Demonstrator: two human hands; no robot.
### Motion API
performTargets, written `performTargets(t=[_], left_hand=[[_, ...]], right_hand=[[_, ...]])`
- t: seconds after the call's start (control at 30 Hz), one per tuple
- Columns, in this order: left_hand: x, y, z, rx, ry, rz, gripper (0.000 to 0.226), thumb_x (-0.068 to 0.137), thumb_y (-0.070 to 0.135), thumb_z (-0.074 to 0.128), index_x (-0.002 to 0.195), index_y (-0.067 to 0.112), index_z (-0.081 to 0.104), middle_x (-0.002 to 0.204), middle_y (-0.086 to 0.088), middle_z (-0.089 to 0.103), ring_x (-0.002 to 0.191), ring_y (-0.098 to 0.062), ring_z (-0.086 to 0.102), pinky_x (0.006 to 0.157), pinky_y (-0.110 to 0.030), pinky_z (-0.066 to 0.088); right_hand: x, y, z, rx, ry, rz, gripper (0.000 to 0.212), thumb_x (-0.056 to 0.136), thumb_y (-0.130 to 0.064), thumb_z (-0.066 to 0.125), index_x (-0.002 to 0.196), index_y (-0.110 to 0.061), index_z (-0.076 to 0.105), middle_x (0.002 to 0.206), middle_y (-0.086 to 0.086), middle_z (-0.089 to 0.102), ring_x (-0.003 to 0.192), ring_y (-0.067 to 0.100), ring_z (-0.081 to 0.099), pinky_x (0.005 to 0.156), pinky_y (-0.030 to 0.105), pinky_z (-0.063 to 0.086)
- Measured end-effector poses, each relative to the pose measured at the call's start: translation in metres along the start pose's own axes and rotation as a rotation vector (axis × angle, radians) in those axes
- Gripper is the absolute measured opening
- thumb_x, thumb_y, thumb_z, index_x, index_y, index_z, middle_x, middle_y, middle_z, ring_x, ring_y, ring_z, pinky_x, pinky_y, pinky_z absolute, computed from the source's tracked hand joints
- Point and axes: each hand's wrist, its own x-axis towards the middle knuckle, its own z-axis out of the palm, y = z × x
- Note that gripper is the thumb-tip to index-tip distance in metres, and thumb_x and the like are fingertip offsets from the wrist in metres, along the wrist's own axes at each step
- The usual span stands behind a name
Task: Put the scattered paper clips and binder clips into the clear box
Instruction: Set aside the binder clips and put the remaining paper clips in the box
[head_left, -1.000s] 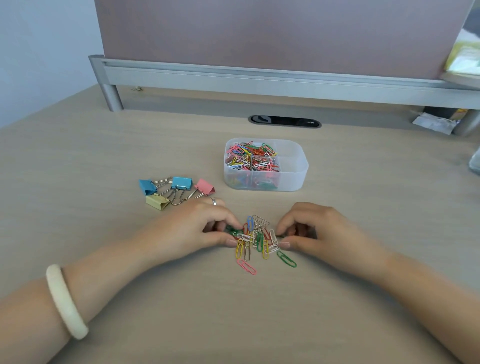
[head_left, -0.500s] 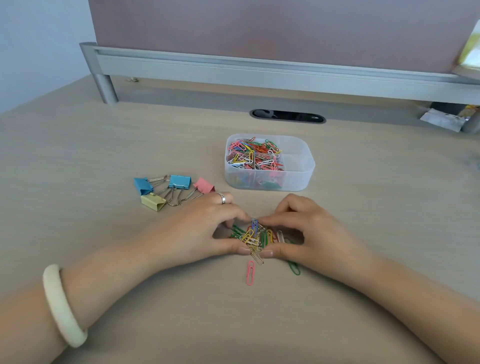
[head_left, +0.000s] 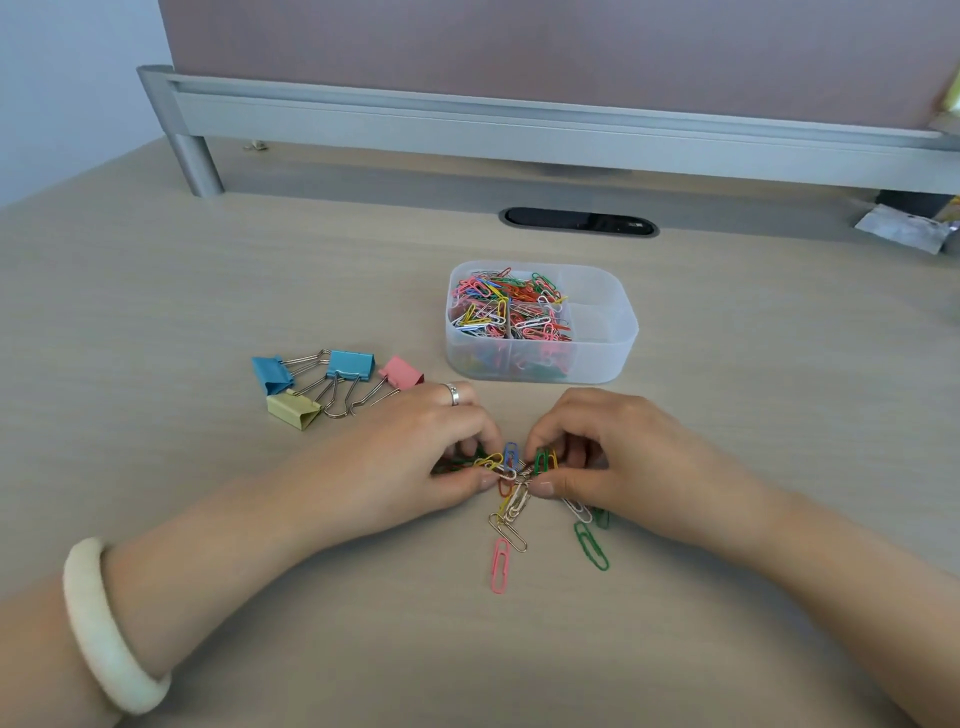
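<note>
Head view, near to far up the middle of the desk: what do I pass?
Pink paper clip → paper clip pile → clear box → cable slot → metal rail.

Some paper clips (head_left: 511, 470) hidden under fingers (head_left: 563, 488) — forearms (head_left: 208, 597) cut by edge.

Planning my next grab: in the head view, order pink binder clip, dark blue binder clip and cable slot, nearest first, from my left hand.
1. Pink binder clip, just beyond the left hand.
2. Dark blue binder clip, farther left.
3. Cable slot, far back.
</note>
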Motion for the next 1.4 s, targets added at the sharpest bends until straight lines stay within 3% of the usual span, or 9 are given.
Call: performTargets(t=[0.1,0.3,0.43,0.63,0.73,0.87,1.03,1.2,1.4], left_hand=[[-0.001,0.004,-0.001,0.020,-0.007,-0.004,0.013,0.078,0.043,0.049,0.084,0.034,0.055,0.076,0.019,0.042,0.072,0.004,0.043,0.062,-0.010,0.033],[-0.004,0.008,-0.001,0.054,-0.007,0.002,0.016,0.078,0.039,0.048,0.084,0.028,0.057,0.074,0.022,0.038,0.074,0.009,0.041,0.064,-0.004,0.031],[-0.011,0.007,-0.003,-0.003,0.003,0.004,0.015,0.079,0.044,0.053,0.088,0.033,0.058,0.078,0.019,0.044,0.074,0.006,0.044,0.062,-0.005,0.032],[-0.021,0.004,-0.013,-0.028,0.019,-0.120,0.067,0.047,0.089,0.041,0.094,0.042,0.050,0.084,0.022,0.048,0.083,0.002,0.045,0.064,-0.013,0.036],[-0.025,0.016,-0.007,0.095,0.005,-0.185,0.084,0.033,0.091,0.045,0.100,0.041,0.047,0.092,0.022,0.044,0.087,0.003,0.039,0.071,-0.016,0.036],[-0.023,0.024,0.004,0.132,0.066,-0.161,0.075,0.044,0.086,0.043,0.102,0.039,0.049,0.092,0.021,0.039,0.086,0.001,0.034,0.066,-0.009,0.030],[-0.022,0.023,0.002,0.122,0.066,-0.126,0.055,0.060,0.074,0.044,0.100,0.037,0.053,0.090,0.020,0.042,0.083,0.000,0.039,0.062,-0.009,0.030],[-0.020,0.021,-0.001,0.067,0.073,-0.080,0.036,0.071,0.055,0.056,0.094,0.028,0.060,0.082,0.016,0.042,0.073,0.007,0.040,0.070,-0.003,0.032],[-0.014,0.017,-0.006,0.089,-0.012,-0.054,0.021,0.081,0.043,0.056,0.098,0.031,0.055,0.083,0.018,0.038,0.072,0.009,0.039,0.058,-0.008,0.030]], right_hand=[[0.000,-0.001,-0.003,-0.024,-0.033,0.013,0.017,0.074,-0.029,0.073,0.079,-0.035,0.058,0.078,-0.011,0.051,0.078,0.006,0.051,0.067,0.017,0.042],[-0.004,0.001,-0.005,-0.037,-0.036,0.008,0.013,0.075,-0.030,0.072,0.081,-0.029,0.060,0.078,-0.008,0.054,0.072,0.006,0.049,0.063,0.017,0.041],[-0.009,0.003,-0.002,0.076,-0.019,0.001,0.031,0.073,-0.028,0.074,0.099,-0.030,0.059,0.075,-0.011,0.049,0.067,0.005,0.047,0.061,0.015,0.041],[-0.007,0.000,-0.002,-0.036,-0.105,-0.056,0.073,0.066,-0.049,0.073,0.130,-0.033,0.043,0.088,-0.016,0.042,0.079,-0.002,0.042,0.073,0.010,0.037],[-0.006,-0.003,0.001,-0.097,-0.105,-0.089,0.066,0.066,-0.049,0.074,0.126,-0.034,0.050,0.091,-0.018,0.041,0.085,-0.002,0.044,0.080,0.014,0.039],[-0.005,-0.002,0.004,-0.019,-0.026,-0.105,0.040,0.069,-0.039,0.075,0.107,-0.034,0.063,0.091,-0.015,0.049,0.082,0.002,0.050,0.075,0.016,0.043],[-0.003,-0.002,0.005,-0.032,0.006,-0.160,0.020,0.075,-0.031,0.072,0.094,-0.029,0.066,0.083,-0.012,0.049,0.074,0.001,0.048,0.068,0.018,0.042],[-0.004,-0.008,0.003,-0.129,-0.052,-0.167,0.012,0.081,-0.030,0.066,0.091,-0.025,0.061,0.077,-0.016,0.042,0.071,-0.001,0.045,0.064,0.014,0.037],[-0.002,-0.014,-0.001,-0.362,-0.137,-0.122,0.013,0.089,-0.032,0.051,0.099,-0.023,0.053,0.090,-0.013,0.041,0.081,0.005,0.041,0.067,0.019,0.029]])
